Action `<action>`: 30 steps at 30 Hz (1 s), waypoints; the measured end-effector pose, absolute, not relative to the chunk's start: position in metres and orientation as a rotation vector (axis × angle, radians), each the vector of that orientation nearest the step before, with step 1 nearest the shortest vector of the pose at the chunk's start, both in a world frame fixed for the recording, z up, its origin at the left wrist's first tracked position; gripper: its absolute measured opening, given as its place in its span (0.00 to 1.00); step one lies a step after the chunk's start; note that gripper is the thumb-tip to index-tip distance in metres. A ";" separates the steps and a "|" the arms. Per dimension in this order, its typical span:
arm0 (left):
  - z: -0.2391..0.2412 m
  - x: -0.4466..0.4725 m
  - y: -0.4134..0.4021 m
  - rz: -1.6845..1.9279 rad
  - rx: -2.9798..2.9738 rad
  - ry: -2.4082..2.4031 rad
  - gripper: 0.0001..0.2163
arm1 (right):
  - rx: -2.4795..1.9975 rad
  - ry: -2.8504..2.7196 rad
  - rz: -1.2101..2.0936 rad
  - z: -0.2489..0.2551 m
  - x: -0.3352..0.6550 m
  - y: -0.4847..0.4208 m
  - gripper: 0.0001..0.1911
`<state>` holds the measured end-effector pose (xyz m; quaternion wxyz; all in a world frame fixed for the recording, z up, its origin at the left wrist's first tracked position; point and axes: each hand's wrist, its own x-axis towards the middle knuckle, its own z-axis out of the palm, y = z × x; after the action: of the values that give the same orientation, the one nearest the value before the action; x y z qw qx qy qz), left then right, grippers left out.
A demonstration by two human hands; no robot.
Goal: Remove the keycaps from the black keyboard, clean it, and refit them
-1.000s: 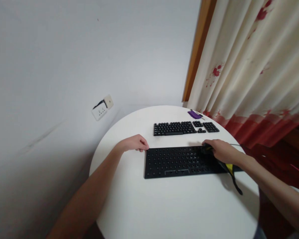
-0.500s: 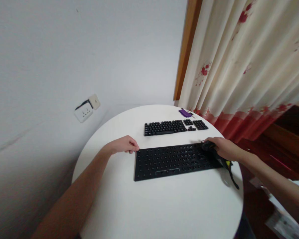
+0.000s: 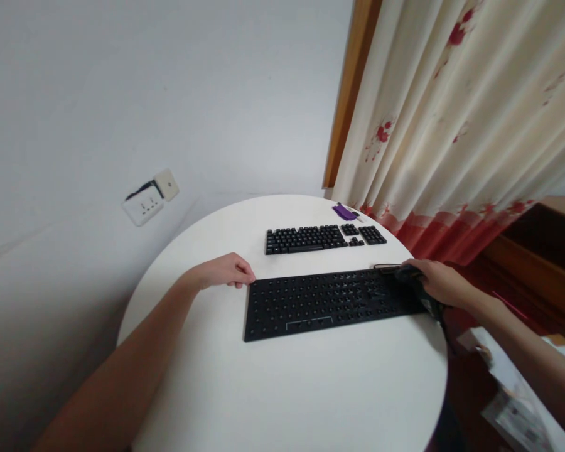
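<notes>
A black keyboard base with bare switches and no keycaps lies across the white round table. At its upper left corner, my left hand is closed, thumb and fingers pinching the edge. My right hand is wrapped round a dark, cloth-like bundle over the right end of the base. Its exact kind is hard to make out, and it covers part of the switches there. Behind the base, black keycaps sit grouped in keyboard layout, with a number block on the right.
A purple item lies near the far edge of the table. A cable shows behind the base. A wall with a socket stands to the left, and a curtain hangs at the right.
My right hand has shifted toward the base's right end with the dark bundle, uncovering more switches and the cable. The left hand keeps its hold on the corner. The view has turned slightly right.
</notes>
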<state>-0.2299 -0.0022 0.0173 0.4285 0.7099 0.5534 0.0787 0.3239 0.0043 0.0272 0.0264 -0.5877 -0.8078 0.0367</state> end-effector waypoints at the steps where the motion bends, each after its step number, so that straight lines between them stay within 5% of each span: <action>1: 0.018 -0.229 -0.003 0.198 1.772 1.383 0.14 | -1.820 -2.491 0.113 0.027 0.327 0.005 0.30; 11: 0.018 -0.229 -0.002 0.198 1.775 1.373 0.14 | -1.781 -2.347 -0.164 0.039 0.335 0.006 0.25; 19: 0.019 -0.229 -0.003 0.190 1.773 1.405 0.15 | -1.312 -2.478 -0.007 0.007 0.288 -0.016 0.37; 26: 0.018 -0.228 -0.003 0.220 1.749 1.376 0.14 | -1.859 -2.148 -0.339 0.010 0.301 -0.024 0.25; 30: 0.017 -0.229 -0.003 0.235 1.758 1.361 0.13 | -1.637 -2.182 -0.251 0.014 0.263 -0.025 0.28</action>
<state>-0.2291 -0.0032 0.0174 0.4377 0.7071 0.5473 0.0944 0.2629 -0.0250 0.0141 0.1997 -0.5855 -0.7806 -0.0897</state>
